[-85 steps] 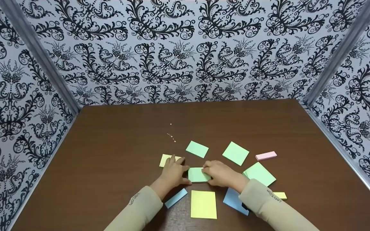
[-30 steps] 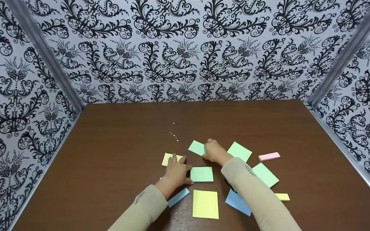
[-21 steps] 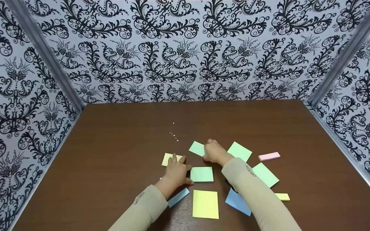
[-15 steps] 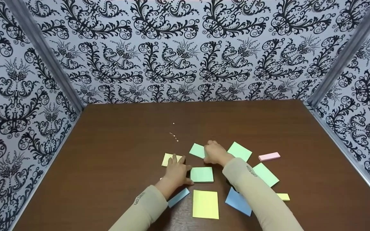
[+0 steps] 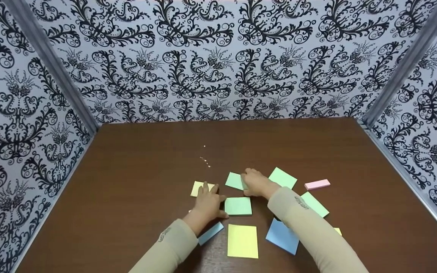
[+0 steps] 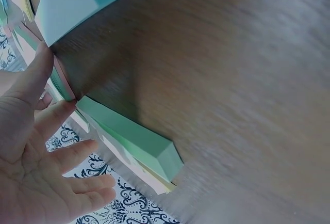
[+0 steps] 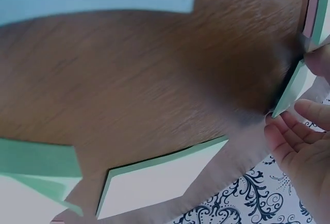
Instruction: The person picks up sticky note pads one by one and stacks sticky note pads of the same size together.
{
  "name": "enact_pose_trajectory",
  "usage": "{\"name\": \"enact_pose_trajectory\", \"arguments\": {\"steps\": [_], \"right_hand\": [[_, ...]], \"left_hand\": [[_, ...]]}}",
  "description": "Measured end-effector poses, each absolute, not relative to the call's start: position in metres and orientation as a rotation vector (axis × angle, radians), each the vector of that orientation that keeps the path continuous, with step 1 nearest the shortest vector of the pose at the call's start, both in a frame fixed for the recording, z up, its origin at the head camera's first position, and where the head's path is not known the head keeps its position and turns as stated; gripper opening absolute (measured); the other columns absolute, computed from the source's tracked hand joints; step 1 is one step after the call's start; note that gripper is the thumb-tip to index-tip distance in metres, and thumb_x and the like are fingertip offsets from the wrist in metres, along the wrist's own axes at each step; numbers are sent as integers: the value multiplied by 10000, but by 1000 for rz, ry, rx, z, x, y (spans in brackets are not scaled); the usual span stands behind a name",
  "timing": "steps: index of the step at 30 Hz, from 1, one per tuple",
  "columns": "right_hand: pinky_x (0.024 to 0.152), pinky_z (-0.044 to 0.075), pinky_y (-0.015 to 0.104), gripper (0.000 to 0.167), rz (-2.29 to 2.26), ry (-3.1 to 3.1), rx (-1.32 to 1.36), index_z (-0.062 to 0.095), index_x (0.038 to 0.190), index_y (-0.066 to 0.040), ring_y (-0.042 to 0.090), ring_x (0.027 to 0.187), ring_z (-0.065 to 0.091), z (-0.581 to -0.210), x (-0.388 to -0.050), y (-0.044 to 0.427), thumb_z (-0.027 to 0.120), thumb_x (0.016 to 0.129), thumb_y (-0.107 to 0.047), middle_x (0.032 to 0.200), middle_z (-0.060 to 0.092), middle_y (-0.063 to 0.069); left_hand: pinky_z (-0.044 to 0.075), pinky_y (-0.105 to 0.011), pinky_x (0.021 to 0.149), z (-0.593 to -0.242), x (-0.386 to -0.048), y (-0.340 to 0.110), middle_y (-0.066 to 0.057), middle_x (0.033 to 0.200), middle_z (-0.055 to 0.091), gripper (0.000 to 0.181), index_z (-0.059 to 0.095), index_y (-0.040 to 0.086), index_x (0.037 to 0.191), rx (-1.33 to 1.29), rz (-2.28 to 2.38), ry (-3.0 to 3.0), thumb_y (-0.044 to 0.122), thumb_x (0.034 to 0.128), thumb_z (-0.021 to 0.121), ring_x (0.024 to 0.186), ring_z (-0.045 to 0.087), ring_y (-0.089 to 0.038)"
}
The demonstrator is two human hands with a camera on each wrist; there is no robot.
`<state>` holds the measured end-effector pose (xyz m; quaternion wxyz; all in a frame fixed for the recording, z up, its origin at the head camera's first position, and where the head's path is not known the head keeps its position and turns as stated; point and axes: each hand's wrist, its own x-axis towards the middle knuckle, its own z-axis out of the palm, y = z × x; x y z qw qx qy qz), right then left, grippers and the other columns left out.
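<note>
A stack of sticky notes [image 5: 238, 206], green on top with a pink layer below, lies mid-table. My left hand [image 5: 206, 203] rests at its left side, thumb and forefinger touching the edge, other fingers spread loosely over a pale yellow sticky note pad [image 5: 197, 188]. In the left wrist view this neighbouring pad [image 6: 131, 139] shows green and yellow layers. Just behind the stack, my right hand [image 5: 256, 182] holds a smaller green sticky note pad [image 5: 234, 181] by its right end. The right wrist view shows thumb and fingers at the edges of this pad [image 7: 292, 87], close to the stack.
A yellow pad [image 5: 242, 241], a blue pad [image 5: 282, 236] and a light blue strip pad [image 5: 211, 233] lie nearer me. Rightward are two green pads, one [image 5: 283, 178] farther back, a pink strip pad [image 5: 317, 184] and a partly hidden yellow one. Patterned walls enclose the table.
My right hand has left the stack and taken hold of the smaller green pad, then drawn it slightly toward me and turned it. The left hand has stayed at the stack.
</note>
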<state>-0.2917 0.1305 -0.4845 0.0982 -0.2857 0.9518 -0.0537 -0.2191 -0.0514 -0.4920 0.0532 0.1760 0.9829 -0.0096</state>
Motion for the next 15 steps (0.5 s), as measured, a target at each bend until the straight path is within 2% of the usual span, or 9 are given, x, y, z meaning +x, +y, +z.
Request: {"name": "enact_pose_trajectory", "arguments": {"steps": [4, 7, 11, 15], "right_hand": [[893, 407, 435, 460, -75, 2810, -903, 515, 1143, 82, 347, 1041, 492, -485, -290, 133, 667, 818, -206, 1091, 518, 212], [905, 403, 430, 430, -47, 2817, -935, 531, 1112, 88, 344, 1043, 498, -485, -289, 134, 663, 820, -198, 1071, 531, 204], [836, 418, 425, 364, -65, 2841, -943, 549, 1046, 86, 324, 952, 503, -484, -287, 137, 662, 808, -165, 1003, 528, 189], [815, 426, 430, 351, -116, 2841, -936, 548, 1042, 94, 342, 962, 505, -478, -285, 139, 656, 808, -143, 1029, 527, 214]], "left_hand": [[270, -496, 1035, -492, -220, -51, -112, 1403, 407, 650, 596, 272, 1222, 534, -16, 2976, 585, 659, 677, 1297, 287, -450], [260, -500, 1041, -492, -220, -51, -117, 1412, 394, 652, 591, 261, 1230, 528, 4, 2963, 573, 664, 679, 1303, 273, -453], [260, -498, 1042, -492, -219, -51, -115, 1413, 394, 645, 590, 266, 1230, 526, -1, 2963, 571, 668, 678, 1304, 276, -448], [257, -496, 1044, -491, -220, -51, -107, 1416, 392, 646, 583, 274, 1237, 522, -15, 2959, 579, 674, 670, 1308, 273, -442]]}}
